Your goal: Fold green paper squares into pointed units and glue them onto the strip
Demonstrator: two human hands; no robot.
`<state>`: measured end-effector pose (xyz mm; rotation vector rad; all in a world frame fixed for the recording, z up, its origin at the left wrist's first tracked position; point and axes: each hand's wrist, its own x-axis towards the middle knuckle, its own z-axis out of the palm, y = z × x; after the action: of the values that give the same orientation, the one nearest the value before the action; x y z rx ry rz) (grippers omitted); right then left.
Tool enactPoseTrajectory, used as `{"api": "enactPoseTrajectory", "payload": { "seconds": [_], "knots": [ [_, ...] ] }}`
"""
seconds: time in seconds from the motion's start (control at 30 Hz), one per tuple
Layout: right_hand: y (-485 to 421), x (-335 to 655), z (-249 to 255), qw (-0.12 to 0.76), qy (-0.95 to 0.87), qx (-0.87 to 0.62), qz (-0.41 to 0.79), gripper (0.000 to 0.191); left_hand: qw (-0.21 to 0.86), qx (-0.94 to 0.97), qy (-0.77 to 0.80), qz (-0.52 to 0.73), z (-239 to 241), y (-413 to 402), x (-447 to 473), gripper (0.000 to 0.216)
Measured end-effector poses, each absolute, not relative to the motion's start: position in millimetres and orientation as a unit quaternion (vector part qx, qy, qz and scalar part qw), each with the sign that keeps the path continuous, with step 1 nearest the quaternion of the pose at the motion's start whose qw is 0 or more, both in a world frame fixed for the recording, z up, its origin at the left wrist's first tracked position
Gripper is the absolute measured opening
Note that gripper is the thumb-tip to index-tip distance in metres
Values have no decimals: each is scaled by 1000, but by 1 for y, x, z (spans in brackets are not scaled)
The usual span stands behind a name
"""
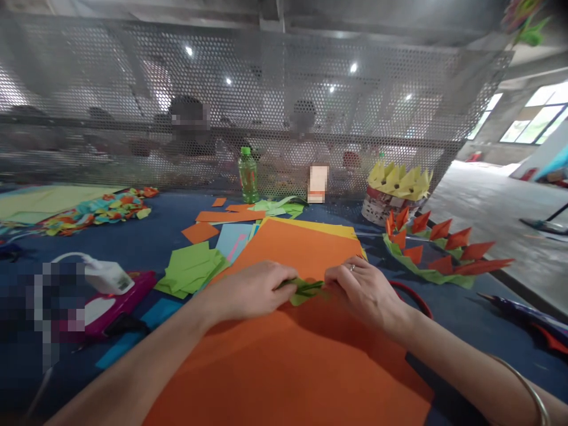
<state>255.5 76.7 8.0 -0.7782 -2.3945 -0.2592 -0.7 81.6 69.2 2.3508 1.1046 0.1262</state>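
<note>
Green paper (307, 289), creased and bunched narrow, is at the middle of the view, spanning the gap between two hands just above the orange sheets (284, 378). The left hand (260, 290) pinches its left end between thumb and fingers; the right hand (364, 293) grips the other end, its fingers curled. The hands are near each other but not touching. A bangle (530, 384) circles the right wrist side of the forearm, and a ring (352, 268) is on the right hand.

The orange sheets run from the near edge to beyond the hands, over a dark blue table (452, 302). To the left lie blue paper (164, 312), a magenta case (126, 302) and a white plug (110, 278) resting against it. On the right is a pointed tool (519, 307), partly cut off by the view.

Farther out, green squares (190, 269) overlap in a loose pile left of the sheets. Right of them, a ring-shaped band (448, 275) bears upright orange points. Beyond are mixed scraps (104, 210) at left, a green bottle (248, 177) near the middle and a yellow crown (399, 180) at right. A perforated screen (266, 106) stands behind, with blurred people (189, 124) showing through it. Windows (532, 124) are at far right.
</note>
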Motion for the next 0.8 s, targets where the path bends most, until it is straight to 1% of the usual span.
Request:
{"api": "enactPoseTrajectory", "payload": {
  "seconds": [0.27,0.5,0.8],
  "knots": [
    [77,252,9,299,-901,-298,-104,13,305,863,402,36,69,83,-1,32],
    [76,250,12,304,-894,-317,-86,11,298,859,416,26,68,83,-2,32],
    [73,247,16,300,-892,-332,-65,15,300,851,431,31,66,84,1,34]
  ]
}}
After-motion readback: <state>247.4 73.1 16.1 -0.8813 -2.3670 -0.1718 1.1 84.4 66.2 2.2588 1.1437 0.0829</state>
